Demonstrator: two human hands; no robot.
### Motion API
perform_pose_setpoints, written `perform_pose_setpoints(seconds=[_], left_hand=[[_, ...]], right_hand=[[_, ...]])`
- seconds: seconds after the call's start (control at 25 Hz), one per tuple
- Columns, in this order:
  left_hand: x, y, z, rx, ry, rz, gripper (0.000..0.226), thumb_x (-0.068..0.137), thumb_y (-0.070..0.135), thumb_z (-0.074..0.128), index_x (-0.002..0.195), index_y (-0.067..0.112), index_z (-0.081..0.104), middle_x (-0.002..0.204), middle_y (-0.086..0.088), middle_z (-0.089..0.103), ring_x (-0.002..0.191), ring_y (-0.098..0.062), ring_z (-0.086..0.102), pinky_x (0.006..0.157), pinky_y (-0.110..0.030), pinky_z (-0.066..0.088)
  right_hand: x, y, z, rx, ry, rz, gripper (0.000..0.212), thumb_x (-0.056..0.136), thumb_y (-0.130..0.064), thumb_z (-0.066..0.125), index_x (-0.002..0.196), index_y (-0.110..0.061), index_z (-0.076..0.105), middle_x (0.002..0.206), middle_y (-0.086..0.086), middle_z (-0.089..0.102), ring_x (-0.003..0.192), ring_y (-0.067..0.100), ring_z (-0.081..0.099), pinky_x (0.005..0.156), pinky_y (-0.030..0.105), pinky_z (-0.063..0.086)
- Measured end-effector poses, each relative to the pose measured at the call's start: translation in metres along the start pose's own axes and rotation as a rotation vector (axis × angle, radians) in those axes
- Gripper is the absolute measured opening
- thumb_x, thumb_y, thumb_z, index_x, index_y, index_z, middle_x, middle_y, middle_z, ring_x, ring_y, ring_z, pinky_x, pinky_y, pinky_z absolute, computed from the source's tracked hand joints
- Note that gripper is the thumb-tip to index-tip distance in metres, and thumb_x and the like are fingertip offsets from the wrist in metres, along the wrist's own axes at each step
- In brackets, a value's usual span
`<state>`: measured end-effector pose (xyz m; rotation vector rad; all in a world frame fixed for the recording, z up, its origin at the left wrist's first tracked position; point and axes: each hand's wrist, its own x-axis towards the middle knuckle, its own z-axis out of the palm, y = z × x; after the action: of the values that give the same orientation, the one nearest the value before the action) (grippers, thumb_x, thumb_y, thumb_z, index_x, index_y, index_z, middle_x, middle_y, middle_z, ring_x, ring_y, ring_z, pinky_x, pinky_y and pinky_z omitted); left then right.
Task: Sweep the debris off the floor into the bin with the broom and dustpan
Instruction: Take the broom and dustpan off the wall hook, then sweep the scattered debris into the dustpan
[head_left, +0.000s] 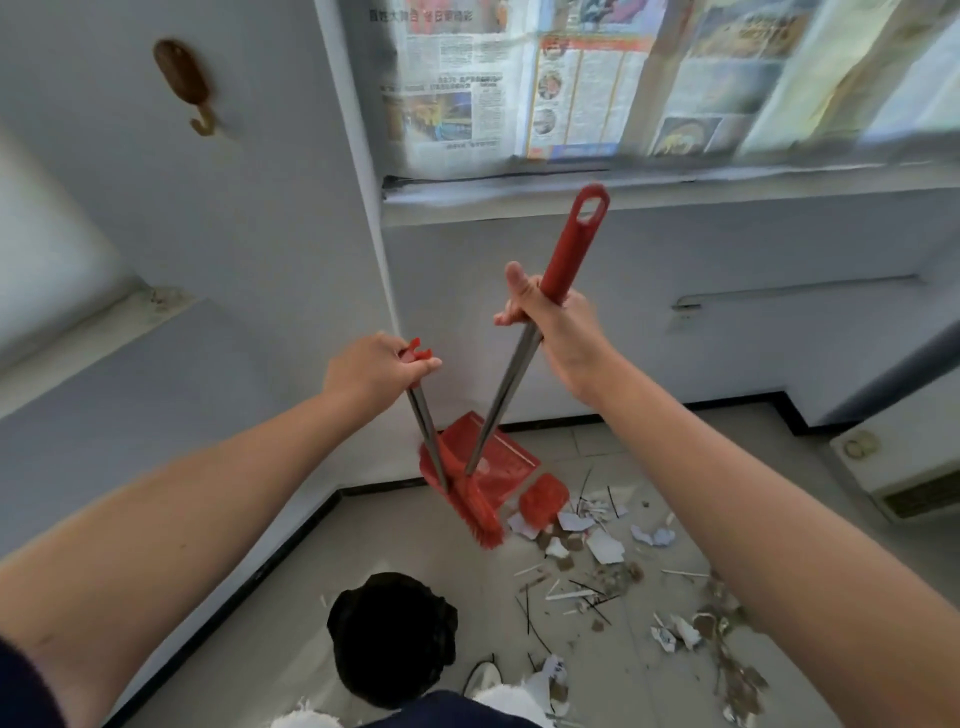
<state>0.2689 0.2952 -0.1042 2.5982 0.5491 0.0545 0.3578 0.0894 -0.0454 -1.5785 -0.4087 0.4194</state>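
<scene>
My left hand (374, 371) grips the top of a thin metal pole that ends in a red clip. My right hand (545, 317) grips a second pole just below its long red grip (571, 244). Both poles slant down to the red dustpan (498, 457) and the red broom head (480, 522), lifted close together near the wall corner; which pole joins which I cannot tell. Debris (602, 551) of paper scraps, sticks and brown bits lies scattered on the tiled floor to the right. The bin (389, 634), lined with a black bag, stands open near my feet.
White walls meet in a corner just behind the dustpan. Newspaper (571, 83) covers the window above a sill. A brown hook (187, 88) hangs on the left wall. A low white heater unit (904, 467) stands at the right. More debris (727, 649) trails toward the lower right.
</scene>
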Motion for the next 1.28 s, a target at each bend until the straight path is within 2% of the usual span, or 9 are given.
perform_pose_setpoints(seconds=[0.08, 0.2, 0.32, 0.4, 0.56, 0.72, 0.84, 1.12, 1.28], left_hand=[[-0.020, 0.013, 0.008, -0.010, 0.007, -0.023, 0.059, 0.084, 0.060, 0.065, 0.065, 0.003, 0.063, 0.053, -0.004, 0.055, 0.059, -0.027, 0.059, 0.056, -0.031, 0.036], [-0.057, 0.028, 0.015, 0.024, 0.000, -0.029, 0.058, 0.085, 0.059, 0.064, 0.059, 0.007, 0.059, 0.053, -0.003, 0.054, 0.057, -0.025, 0.057, 0.054, -0.029, 0.034], [-0.102, 0.038, 0.028, 0.038, -0.001, -0.038, 0.059, 0.086, 0.061, 0.061, 0.068, 0.004, 0.064, 0.056, -0.004, 0.058, 0.061, -0.025, 0.062, 0.054, -0.029, 0.035], [-0.131, 0.045, 0.042, 0.033, 0.007, -0.014, 0.059, 0.086, 0.060, 0.060, 0.063, 0.006, 0.058, 0.054, -0.002, 0.054, 0.058, -0.024, 0.059, 0.052, -0.028, 0.033], [-0.187, 0.056, 0.068, -0.041, 0.034, -0.044, 0.056, 0.087, 0.055, 0.062, 0.055, 0.014, 0.043, 0.054, 0.001, 0.049, 0.059, -0.023, 0.055, 0.052, -0.028, 0.033], [-0.240, 0.063, 0.112, -0.090, -0.018, -0.083, 0.053, 0.087, 0.057, 0.060, 0.057, 0.016, 0.046, 0.057, 0.004, 0.053, 0.062, -0.021, 0.058, 0.055, -0.029, 0.036], [-0.268, 0.062, 0.151, -0.049, -0.056, -0.118, 0.050, 0.089, 0.057, 0.057, 0.060, 0.016, 0.049, 0.061, 0.004, 0.056, 0.065, -0.020, 0.058, 0.053, -0.029, 0.033], [-0.275, 0.087, 0.202, -0.178, -0.082, -0.483, 0.047, 0.088, 0.052, 0.059, 0.064, 0.011, 0.064, 0.060, -0.002, 0.064, 0.065, -0.024, 0.064, 0.056, -0.029, 0.042], [-0.271, 0.115, 0.239, -0.111, -0.123, -0.477, 0.051, 0.087, 0.057, 0.056, 0.058, 0.015, 0.055, 0.059, -0.005, 0.068, 0.065, -0.025, 0.068, 0.062, -0.033, 0.052]], right_hand=[[-0.028, -0.003, -0.025, -0.278, -0.042, 0.043, 0.064, 0.073, -0.077, 0.046, 0.081, -0.016, 0.066, 0.083, -0.001, 0.068, 0.085, 0.012, 0.065, 0.093, 0.036, 0.042], [-0.073, -0.010, -0.053, -0.500, -0.233, 0.232, 0.088, 0.065, -0.087, 0.036, 0.101, -0.012, 0.065, 0.062, -0.002, 0.057, 0.051, 0.009, 0.053, 0.067, 0.034, 0.053], [-0.121, -0.003, -0.067, -0.061, -0.472, 0.464, 0.037, 0.095, -0.032, 0.056, 0.119, -0.005, 0.058, 0.066, 0.013, 0.065, 0.053, 0.022, 0.063, 0.069, 0.038, 0.061], [-0.157, 0.013, -0.078, 0.250, -0.499, 0.572, 0.035, 0.095, -0.007, 0.040, 0.123, 0.000, 0.058, 0.084, 0.025, 0.070, 0.071, 0.032, 0.071, 0.085, 0.045, 0.056], [-0.226, 0.044, -0.094, 0.339, -0.439, 0.845, 0.047, 0.095, -0.045, 0.050, 0.098, 0.000, 0.064, 0.080, 0.020, 0.067, 0.062, 0.022, 0.069, 0.057, 0.028, 0.061], [-0.304, 0.087, -0.100, 0.079, -0.374, 1.085, 0.024, 0.094, -0.010, 0.056, 0.116, 0.000, 0.051, 0.086, 0.014, 0.063, 0.048, 0.006, 0.054, 0.038, 0.013, 0.047], [-0.352, 0.130, -0.102, 0.243, -0.251, 1.367, 0.012, 0.095, -0.002, 0.047, 0.083, -0.002, 0.047, 0.061, 0.006, 0.052, 0.036, 0.007, 0.048, 0.030, 0.014, 0.038], [-0.374, 0.161, -0.167, 0.181, -0.290, 1.399, 0.020, 0.094, -0.001, 0.046, 0.075, -0.008, 0.043, 0.057, 0.001, 0.041, 0.035, 0.005, 0.042, 0.029, 0.013, 0.032], [-0.338, 0.161, -0.236, 0.088, -0.300, 1.233, 0.013, 0.091, 0.004, 0.050, 0.082, -0.004, 0.045, 0.057, 0.004, 0.044, 0.036, 0.007, 0.041, 0.029, 0.016, 0.032]])
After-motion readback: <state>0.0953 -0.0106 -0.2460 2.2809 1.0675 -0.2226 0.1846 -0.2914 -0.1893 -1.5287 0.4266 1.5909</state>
